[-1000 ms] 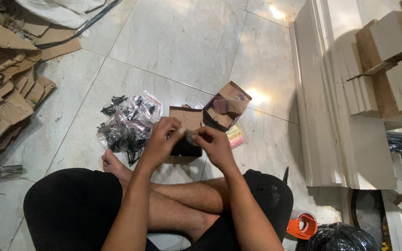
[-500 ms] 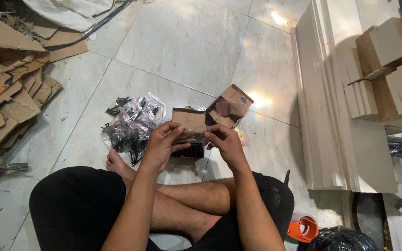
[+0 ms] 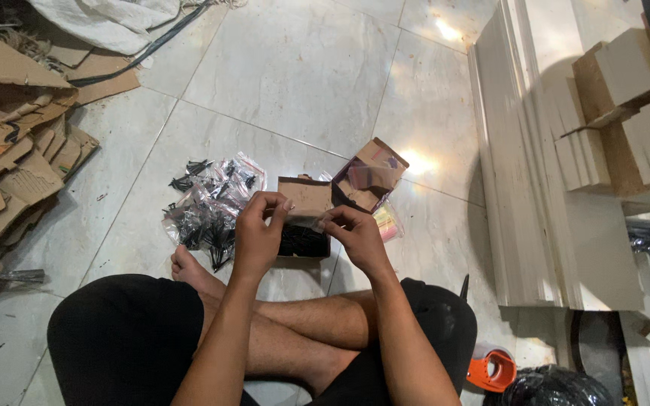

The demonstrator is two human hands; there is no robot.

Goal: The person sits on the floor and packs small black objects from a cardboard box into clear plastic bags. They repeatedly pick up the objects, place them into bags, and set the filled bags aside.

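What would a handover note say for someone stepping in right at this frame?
Left hand and right hand pinch a small clear bag between them, above an open cardboard box of small black parts.
Done: a pile of filled bags lies on the floor tiles to the left.
Left: the box still holds loose black parts; whether the held bag is filled or sealed cannot be told.
A second open box sits to the right.

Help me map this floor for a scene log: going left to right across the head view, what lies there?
Flattened cardboard scraps → pile of clear bags holding small black parts → open cardboard box of black parts → stacked white boards → cardboard blocks.
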